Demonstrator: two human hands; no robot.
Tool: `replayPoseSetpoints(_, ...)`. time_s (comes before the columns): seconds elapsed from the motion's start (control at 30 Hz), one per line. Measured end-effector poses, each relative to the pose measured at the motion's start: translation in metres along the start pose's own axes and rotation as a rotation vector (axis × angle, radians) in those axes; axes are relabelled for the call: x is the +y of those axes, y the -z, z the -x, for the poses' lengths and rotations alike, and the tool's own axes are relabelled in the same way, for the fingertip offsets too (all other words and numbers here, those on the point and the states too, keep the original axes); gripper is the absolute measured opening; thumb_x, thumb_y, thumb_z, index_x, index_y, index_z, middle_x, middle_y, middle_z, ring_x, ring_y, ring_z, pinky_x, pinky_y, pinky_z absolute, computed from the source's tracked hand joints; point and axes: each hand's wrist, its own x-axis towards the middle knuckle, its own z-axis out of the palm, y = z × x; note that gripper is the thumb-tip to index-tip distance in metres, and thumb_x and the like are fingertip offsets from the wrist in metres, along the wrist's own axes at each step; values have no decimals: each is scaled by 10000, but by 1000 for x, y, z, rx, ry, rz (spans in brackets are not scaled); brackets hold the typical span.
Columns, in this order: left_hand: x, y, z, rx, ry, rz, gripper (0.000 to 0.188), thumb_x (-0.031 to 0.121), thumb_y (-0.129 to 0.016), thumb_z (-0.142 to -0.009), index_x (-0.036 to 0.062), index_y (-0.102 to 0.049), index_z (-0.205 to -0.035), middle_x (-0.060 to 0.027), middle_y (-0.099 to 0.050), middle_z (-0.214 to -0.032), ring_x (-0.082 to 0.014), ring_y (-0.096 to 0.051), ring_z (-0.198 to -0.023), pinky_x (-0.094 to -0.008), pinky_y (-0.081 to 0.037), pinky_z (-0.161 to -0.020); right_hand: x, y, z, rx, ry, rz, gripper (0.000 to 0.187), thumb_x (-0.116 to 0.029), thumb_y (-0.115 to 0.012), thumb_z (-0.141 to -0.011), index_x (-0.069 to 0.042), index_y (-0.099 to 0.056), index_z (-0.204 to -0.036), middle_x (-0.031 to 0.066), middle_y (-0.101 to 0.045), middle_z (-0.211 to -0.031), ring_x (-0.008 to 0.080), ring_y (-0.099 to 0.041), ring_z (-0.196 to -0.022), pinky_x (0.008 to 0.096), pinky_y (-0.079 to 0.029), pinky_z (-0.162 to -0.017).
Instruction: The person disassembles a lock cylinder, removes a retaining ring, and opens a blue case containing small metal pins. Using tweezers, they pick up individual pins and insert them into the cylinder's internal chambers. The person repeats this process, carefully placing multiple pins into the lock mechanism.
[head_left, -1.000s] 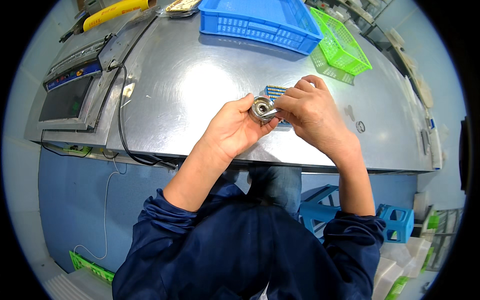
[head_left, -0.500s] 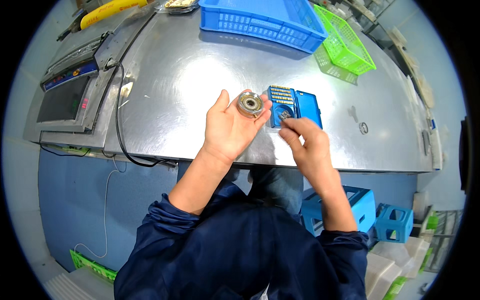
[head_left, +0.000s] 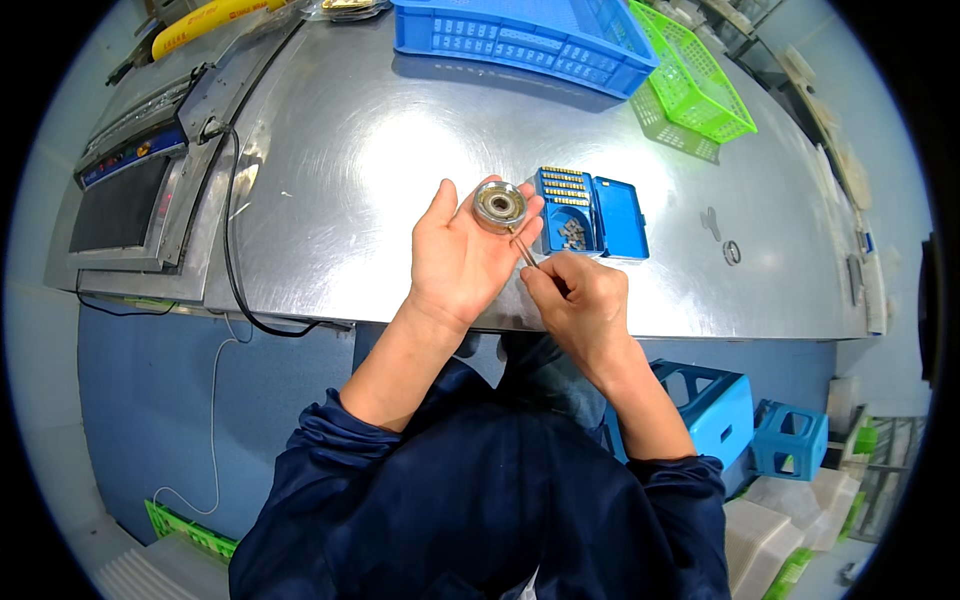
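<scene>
My left hand (head_left: 452, 262) is palm up, thumb apart. It carries a round metal wheel (head_left: 500, 206) with a bearing-like hole on its fingers. My right hand (head_left: 585, 303) pinches a pair of thin metal tweezers (head_left: 525, 250); their tips meet the wheel's near edge. Whether a small piece sits between the tips is too small to tell. Beside my left fingertips lies an opened blue case (head_left: 599, 237). Its upper part holds rows of small brass-coloured pieces (head_left: 565, 184), and small grey metal pieces (head_left: 571, 233) lie loose in its round well.
On the steel table (head_left: 330, 230), a metal ring (head_left: 732, 253) and a flat key-shaped piece (head_left: 710, 223) lie right. Blue (head_left: 520, 57) and green (head_left: 708, 97) baskets stand at the back. A scale-like device (head_left: 125, 205) with a black cable (head_left: 230, 230) is left. Blue stools (head_left: 722, 400) stand below.
My right hand has moved left and nearer, from over the blue case's well to the wheel, bringing the tweezers to its edge. The loose grey pieces now show. My left hand has barely moved.
</scene>
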Motion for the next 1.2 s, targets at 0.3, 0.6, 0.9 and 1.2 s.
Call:
replayPoseSetpoints(0.3,-2,-6,2,5,7,1,565,452,-248,-1013,-39,-421,-1234,-307,-387,-1336,-420,-364,-1293,-526,-325,-1084,-2,0,-2,9,-29,-31,215,-49,-684,-734,-23,-530,-586,142,-553,-546,300,-570,-472,362,-440,-445)
replayPoseSetpoints(0.6,1,-3,-1,14,-13,-11,543,438,-267,-1012,-36,-428,-1222,-299,-399,-1327,-416,-371,-1284,-531,-317,-1082,-2,5,-2,45,-32,-11,196,-32,-666,-735,-9,-533,-592,149,-551,-555,307,-567,-480,361,-440,-456)
replayPoseSetpoints(0.9,10,11,1,57,-64,-89,468,440,-282,-1015,41,-440,-1201,-219,-469,-1274,-343,-444,-1230,-467,-360,-1048,23,25,-27,-36,-232,140,158,-56,-644,-746,16,-599,-614,172,-576,-557,303,-588,-480,358,-465,-483)
replayPoseSetpoints(1.2,9,19,-1,54,-70,-45,557,449,-276,-1009,-8,-363,-1315,-292,-399,-1346,-415,-396,-1278,-508,-334,-1083,33,26,-57,-234,-279,310,140,-101,-638,-703,4,-633,-610,185,-602,-578,338,-610,-532,406,-506,-561)
